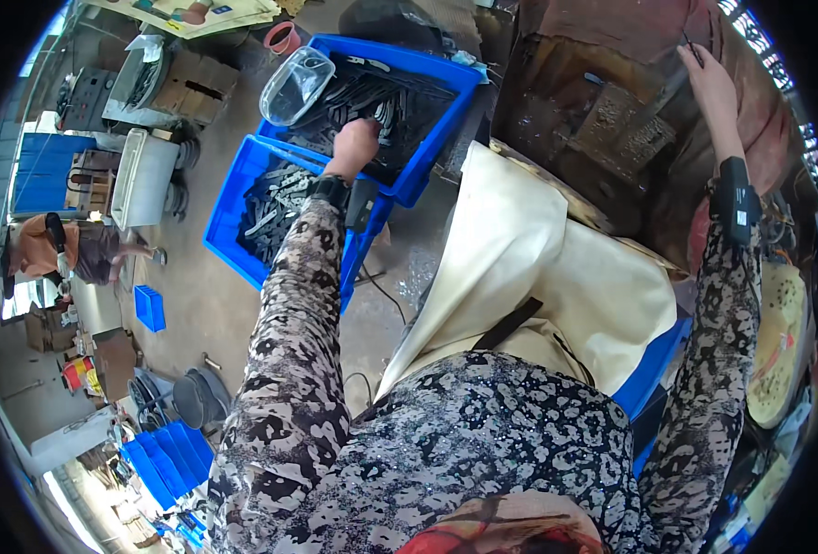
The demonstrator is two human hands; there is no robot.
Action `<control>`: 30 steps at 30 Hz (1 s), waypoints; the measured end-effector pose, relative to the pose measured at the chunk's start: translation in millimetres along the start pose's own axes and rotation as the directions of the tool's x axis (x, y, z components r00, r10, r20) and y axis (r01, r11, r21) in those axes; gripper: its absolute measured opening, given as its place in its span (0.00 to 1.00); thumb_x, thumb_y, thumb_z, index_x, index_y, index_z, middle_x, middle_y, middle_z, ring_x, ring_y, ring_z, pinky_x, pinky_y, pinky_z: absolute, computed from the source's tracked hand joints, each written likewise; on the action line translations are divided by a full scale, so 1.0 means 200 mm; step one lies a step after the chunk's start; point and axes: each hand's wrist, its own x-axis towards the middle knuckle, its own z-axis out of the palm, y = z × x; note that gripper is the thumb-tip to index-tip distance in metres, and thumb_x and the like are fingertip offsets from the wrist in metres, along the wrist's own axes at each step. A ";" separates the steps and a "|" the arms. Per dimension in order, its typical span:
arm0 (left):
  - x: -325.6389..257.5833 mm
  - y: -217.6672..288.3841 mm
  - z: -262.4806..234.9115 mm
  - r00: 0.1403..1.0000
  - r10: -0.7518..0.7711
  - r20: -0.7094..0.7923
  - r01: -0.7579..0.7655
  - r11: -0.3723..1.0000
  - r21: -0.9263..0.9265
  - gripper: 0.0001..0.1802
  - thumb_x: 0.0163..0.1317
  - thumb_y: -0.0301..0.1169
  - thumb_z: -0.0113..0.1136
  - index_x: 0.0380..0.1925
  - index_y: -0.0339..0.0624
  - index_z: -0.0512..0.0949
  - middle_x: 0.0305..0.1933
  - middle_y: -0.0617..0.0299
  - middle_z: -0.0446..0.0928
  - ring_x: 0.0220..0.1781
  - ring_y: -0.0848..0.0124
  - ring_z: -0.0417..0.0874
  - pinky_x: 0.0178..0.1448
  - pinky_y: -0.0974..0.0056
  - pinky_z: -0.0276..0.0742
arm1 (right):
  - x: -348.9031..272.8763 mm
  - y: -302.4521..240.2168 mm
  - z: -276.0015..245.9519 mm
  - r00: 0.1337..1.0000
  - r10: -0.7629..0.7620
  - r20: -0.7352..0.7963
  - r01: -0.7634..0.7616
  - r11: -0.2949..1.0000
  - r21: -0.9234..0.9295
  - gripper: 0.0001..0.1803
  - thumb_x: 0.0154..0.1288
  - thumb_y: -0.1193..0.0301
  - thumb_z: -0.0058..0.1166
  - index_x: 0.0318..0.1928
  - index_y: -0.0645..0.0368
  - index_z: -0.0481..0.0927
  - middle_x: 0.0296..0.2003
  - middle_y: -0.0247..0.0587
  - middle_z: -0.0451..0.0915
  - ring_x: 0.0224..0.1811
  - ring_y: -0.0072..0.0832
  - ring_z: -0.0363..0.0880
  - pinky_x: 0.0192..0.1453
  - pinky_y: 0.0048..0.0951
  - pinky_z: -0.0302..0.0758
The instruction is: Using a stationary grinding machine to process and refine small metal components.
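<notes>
My left hand (355, 146) is down in the far blue bin (441, 66), over a heap of dark, narrow strips (386, 113). Its fingers look curled together, and what they hold is hidden. Out at the far right, my right hand (712, 81) pinches a slim dark piece (695, 54) beside the reddish-brown cloth cover. A nearer blue bin (233, 242) carries more grey strips (281, 196), under my left forearm. The clear plastic tub (296, 88) rests on the far bin's left corner.
An open, brown-stained box-like station (557, 69) with a speckled block (626, 129) stands at the far right. Cream apron cloth (520, 231) spreads over my lap up to its edge. A cable (386, 294) lies on the floor. Another person (85, 247) is at the far left.
</notes>
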 end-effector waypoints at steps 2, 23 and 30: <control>0.06 0.11 0.07 0.998 0.054 -0.042 -0.054 0.999 -0.002 0.13 0.55 0.30 0.53 0.39 0.52 0.83 0.40 0.51 0.82 0.44 0.51 0.82 0.46 0.49 0.79 | 0.04 0.03 0.03 1.000 -0.024 -0.016 0.024 0.999 -0.024 0.31 0.66 0.43 0.45 0.57 0.52 0.76 0.49 0.50 0.80 0.54 0.47 0.77 0.55 0.39 0.72; 0.17 0.10 -0.13 0.986 -0.057 -0.156 0.058 0.998 0.004 0.11 0.53 0.37 0.60 0.28 0.42 0.83 0.38 0.51 0.81 0.42 0.55 0.84 0.45 0.54 0.80 | -0.64 0.00 -0.02 0.981 0.196 -0.004 -0.180 0.909 0.377 0.22 0.66 0.56 0.55 0.52 0.59 0.80 0.45 0.50 0.83 0.49 0.38 0.82 0.54 0.30 0.73; 0.13 0.29 -0.24 0.958 -0.285 0.013 -0.043 -0.191 -0.981 0.07 0.65 0.36 0.58 0.34 0.45 0.77 0.32 0.62 0.78 0.28 0.71 0.77 0.29 0.67 0.76 | -0.55 -0.03 -0.04 0.979 0.191 -0.068 -0.163 0.939 0.304 0.20 0.65 0.58 0.55 0.47 0.61 0.81 0.42 0.47 0.83 0.46 0.39 0.82 0.50 0.32 0.75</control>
